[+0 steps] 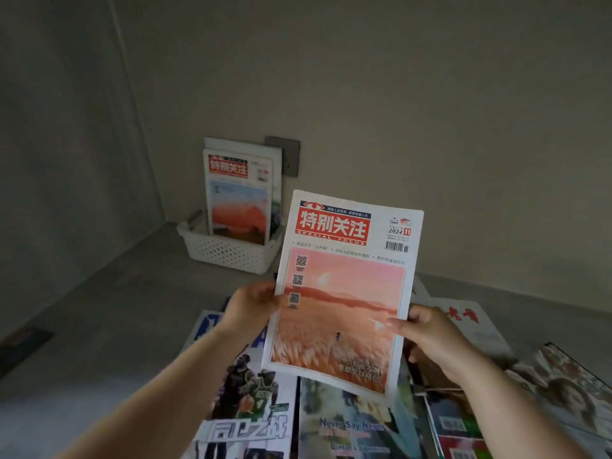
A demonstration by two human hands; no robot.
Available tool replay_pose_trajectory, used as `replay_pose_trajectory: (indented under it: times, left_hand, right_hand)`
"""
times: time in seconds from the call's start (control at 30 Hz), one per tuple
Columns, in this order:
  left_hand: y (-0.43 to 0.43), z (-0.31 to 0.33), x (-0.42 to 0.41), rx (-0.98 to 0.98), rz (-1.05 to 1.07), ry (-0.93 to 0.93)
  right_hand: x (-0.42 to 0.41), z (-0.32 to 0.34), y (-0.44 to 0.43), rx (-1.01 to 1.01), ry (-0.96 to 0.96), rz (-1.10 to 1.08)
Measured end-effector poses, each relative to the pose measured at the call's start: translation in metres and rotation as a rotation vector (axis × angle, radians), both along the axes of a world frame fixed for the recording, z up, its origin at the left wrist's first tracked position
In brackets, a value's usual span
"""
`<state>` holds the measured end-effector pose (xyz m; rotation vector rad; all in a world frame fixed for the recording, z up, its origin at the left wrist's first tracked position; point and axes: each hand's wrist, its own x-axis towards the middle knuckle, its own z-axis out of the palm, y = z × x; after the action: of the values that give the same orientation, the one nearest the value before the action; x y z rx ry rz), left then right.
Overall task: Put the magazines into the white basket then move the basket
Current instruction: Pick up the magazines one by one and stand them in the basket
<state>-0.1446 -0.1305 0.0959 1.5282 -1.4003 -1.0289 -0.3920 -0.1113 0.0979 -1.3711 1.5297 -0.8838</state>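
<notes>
I hold a magazine (344, 286) with a red title block and an orange sunset cover upright in the air, both hands on it. My left hand (253, 304) grips its left edge and my right hand (430, 332) grips its right edge. Beyond it, in the corner of the grey surface, stands the white perforated basket (228, 251). A magazine with the same cover (236, 197) stands upright inside the basket, with at least one more behind it. Several other magazines (351, 425) lie spread flat below my hands.
A basketball magazine (251, 392) lies at the lower left of the pile and others reach to the right edge (563, 385). A grey wall socket (286, 155) sits behind the basket. Walls close the corner at left and back.
</notes>
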Motion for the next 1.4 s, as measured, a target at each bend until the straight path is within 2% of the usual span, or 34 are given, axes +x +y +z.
replay_pose_trajectory:
  times: [0.13,0.27,0.37,0.5,0.6,0.7,0.87,1.13,1.33,1.4]
  left_hand:
    - [-0.035,0.014,0.05,-0.05,0.041,-0.134]
    - [-0.075,0.024,0.105,-0.086,0.089,-0.072]
    - [-0.116,0.03,0.149,-0.108,0.113,-0.066]
    - [-0.178,0.039,0.189,-0.168,0.198,0.047]
    - [-0.221,0.04,0.207,-0.214,0.228,0.011]
    - [-0.253,0.031,0.222,-0.249,0.237,-0.05]
    - [-0.291,0.0,0.233,-0.177,0.252,-0.047]
    - [-0.332,-0.038,0.236,-0.149,0.199,-0.204]
    - [-0.344,-0.051,0.225,-0.209,0.273,-0.255]
    - [-0.347,-0.051,0.224,-0.222,0.281,-0.218]
  right_hand:
    - [0.056,0.01,-0.046,-0.027,0.072,0.079]
    - [0.117,0.018,-0.1,-0.047,0.088,0.108]
    - [0.158,0.028,-0.141,-0.099,0.098,0.047]
    - [0.202,0.047,-0.196,-0.197,0.135,-0.015]
    - [0.23,0.045,-0.226,-0.326,0.221,-0.116]
    - [0.254,0.029,-0.25,-0.375,0.286,-0.181]
    - [0.266,-0.001,-0.291,-0.351,0.324,-0.191]
    - [0.27,-0.047,-0.33,-0.192,0.419,-0.154]
    - [0.268,-0.056,-0.344,-0.154,0.318,-0.188]
    - [0.267,-0.055,-0.348,-0.159,0.307,-0.21]
